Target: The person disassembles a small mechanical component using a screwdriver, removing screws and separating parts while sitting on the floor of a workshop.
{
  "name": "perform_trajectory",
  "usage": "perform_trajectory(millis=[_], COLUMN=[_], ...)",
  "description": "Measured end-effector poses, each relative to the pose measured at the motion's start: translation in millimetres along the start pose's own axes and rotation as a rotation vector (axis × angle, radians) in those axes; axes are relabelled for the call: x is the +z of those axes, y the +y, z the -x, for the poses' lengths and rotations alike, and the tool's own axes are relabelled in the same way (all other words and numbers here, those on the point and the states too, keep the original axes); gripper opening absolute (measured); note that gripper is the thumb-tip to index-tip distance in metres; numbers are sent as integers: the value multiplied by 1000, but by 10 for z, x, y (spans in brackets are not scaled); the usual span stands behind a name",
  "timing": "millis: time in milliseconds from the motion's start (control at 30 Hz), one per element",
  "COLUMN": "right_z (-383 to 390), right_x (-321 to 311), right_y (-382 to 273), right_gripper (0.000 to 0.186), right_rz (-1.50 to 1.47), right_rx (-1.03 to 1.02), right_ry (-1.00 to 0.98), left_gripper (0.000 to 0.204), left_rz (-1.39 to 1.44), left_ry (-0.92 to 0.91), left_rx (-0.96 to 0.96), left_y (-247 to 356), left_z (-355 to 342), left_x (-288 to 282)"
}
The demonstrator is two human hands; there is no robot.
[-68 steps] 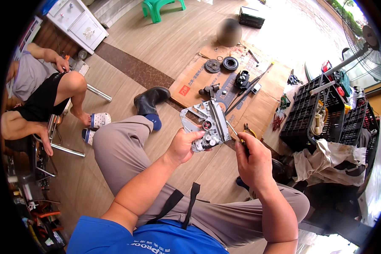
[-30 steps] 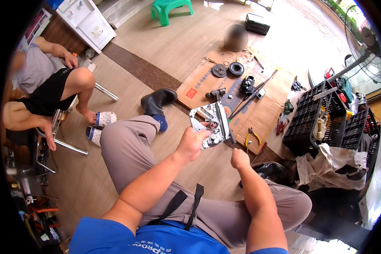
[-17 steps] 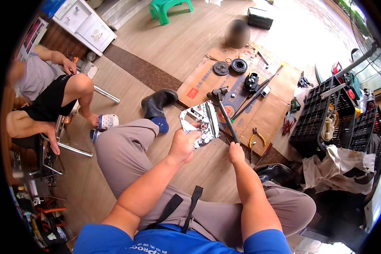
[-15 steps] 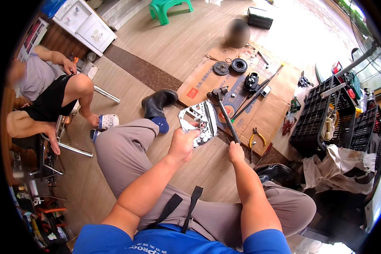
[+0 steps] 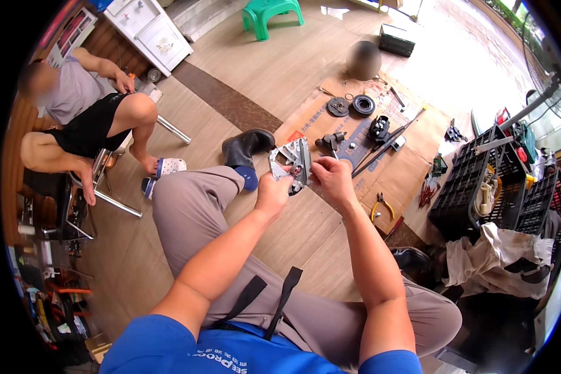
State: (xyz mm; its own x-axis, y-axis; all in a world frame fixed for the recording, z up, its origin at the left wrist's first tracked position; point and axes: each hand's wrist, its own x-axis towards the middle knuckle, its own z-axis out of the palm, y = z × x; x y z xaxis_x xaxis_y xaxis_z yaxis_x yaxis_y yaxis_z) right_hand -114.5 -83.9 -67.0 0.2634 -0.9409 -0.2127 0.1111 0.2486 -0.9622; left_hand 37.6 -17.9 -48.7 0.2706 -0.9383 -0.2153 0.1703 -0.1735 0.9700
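Note:
My left hand (image 5: pixel 272 194) grips a silver-grey metal mechanism (image 5: pixel 291 153) with a slotted plate and small round parts, tilted on edge above my bent left leg (image 5: pixel 187 206). My right hand (image 5: pixel 327 174) is raised beside its right edge, thumb and fingers pinched; what they hold is too small or hidden to make out. Just beyond it are a dark metal fitting (image 5: pixel 330 141), a black housing (image 5: pixel 378 128) and long black strips (image 5: pixel 383 153) on cardboard (image 5: pixel 417 149). Yellow-handled pliers (image 5: pixel 387 207) lie lower right on the cardboard, near two round discs (image 5: pixel 363 105) farther up.
A seated person (image 5: pixel 75 93) is at the left, beside a white cabinet (image 5: pixel 149 31). A green stool (image 5: pixel 272 12) and black box (image 5: pixel 396 40) stand ahead. Black crates (image 5: pixel 464 187), a cloth (image 5: pixel 498 258) and a fan (image 5: pixel 542 87) are at the right. A black boot (image 5: pixel 243 149) lies centre-left.
My right hand has moved up and left from a long dark shaft to the mechanism's edge. My left hand has turned and raised the mechanism, now seen more edge-on.

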Motion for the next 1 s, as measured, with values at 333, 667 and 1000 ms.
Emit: perform_trajectory(millis=[333, 667, 1000], right_z=[217, 240, 210], right_x=[197, 199, 233], right_y=[-88, -144, -92], right_gripper=[14, 13, 14], right_rz=[390, 491, 489], right_rx=[-258, -311, -280], right_ry=[12, 49, 63], left_gripper=[28, 25, 22], left_rz=[-192, -417, -495], left_ry=[89, 87, 106], left_rx=[-9, 86, 167], left_y=[26, 106, 10], left_z=[25, 66, 31], left_x=[32, 50, 31])
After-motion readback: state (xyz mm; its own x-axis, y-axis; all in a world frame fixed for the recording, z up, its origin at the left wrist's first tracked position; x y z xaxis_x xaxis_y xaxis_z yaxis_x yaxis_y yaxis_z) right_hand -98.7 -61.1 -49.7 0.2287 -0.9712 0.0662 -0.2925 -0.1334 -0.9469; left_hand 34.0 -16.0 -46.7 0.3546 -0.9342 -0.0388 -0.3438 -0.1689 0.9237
